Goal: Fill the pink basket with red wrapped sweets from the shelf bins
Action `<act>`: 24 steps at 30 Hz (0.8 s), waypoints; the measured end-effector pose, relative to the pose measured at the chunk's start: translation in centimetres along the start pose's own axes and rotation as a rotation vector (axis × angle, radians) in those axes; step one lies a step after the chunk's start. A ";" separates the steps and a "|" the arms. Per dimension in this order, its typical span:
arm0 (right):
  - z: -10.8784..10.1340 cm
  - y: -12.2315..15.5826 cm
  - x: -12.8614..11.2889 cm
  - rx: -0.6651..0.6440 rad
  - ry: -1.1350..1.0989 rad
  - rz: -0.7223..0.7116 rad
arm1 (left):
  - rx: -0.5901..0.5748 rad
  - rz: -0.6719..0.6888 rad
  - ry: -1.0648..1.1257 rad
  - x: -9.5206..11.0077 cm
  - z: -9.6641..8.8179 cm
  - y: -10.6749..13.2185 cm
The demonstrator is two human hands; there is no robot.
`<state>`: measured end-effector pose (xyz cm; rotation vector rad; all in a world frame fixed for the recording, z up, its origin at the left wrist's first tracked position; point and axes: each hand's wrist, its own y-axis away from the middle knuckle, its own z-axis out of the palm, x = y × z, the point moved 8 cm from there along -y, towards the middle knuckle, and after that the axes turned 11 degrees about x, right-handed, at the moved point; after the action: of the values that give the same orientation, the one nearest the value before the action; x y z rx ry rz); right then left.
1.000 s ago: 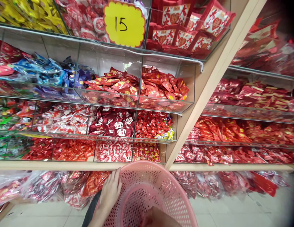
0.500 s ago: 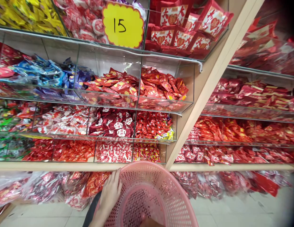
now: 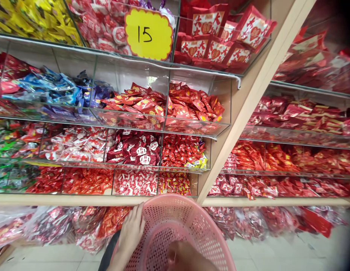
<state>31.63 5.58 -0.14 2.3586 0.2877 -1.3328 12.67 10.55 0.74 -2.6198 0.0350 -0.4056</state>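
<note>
A pink plastic basket (image 3: 211,229) with perforated walls is at the bottom centre, its open top facing me. My left hand (image 3: 132,227) grips its left rim, fingers laid over the edge and the thumb out of sight. Inside the basket, above its perforated bottom, is my right hand (image 3: 186,256), with the fingers curled together. It is slightly blurred, and whatever may be within those fingers is hidden.
Clear-fronted shelf bins hold wrapped sweets, including red packets (image 3: 194,101), blue packets (image 3: 50,88) and maroon packets (image 3: 135,148). A yellow sign (image 3: 149,34) reads 15. A slanting wooden post (image 3: 253,98) divides the shelves. Bagged sweets (image 3: 50,226) lie below, above the tiled floor (image 3: 256,252).
My right hand has come further into view inside the basket, moving up from the bottom edge. My left hand stays on the rim. The view has shifted slightly.
</note>
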 end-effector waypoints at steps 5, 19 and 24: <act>-10.3 -1.2 -11.6 0.342 0.331 -0.286 | 0.012 0.013 0.004 -0.1 0.1 0.0; -19.9 -10.5 -25.7 0.794 0.648 -0.168 | 0.018 0.008 -0.005 -0.7 0.7 0.1; -19.2 -11.4 -25.7 0.770 0.733 -0.137 | 0.046 0.006 0.014 -0.8 0.7 0.1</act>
<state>28.77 24.97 27.68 3.4889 0.1477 -0.6046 12.09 10.86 -0.19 -2.5716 0.0379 -0.4173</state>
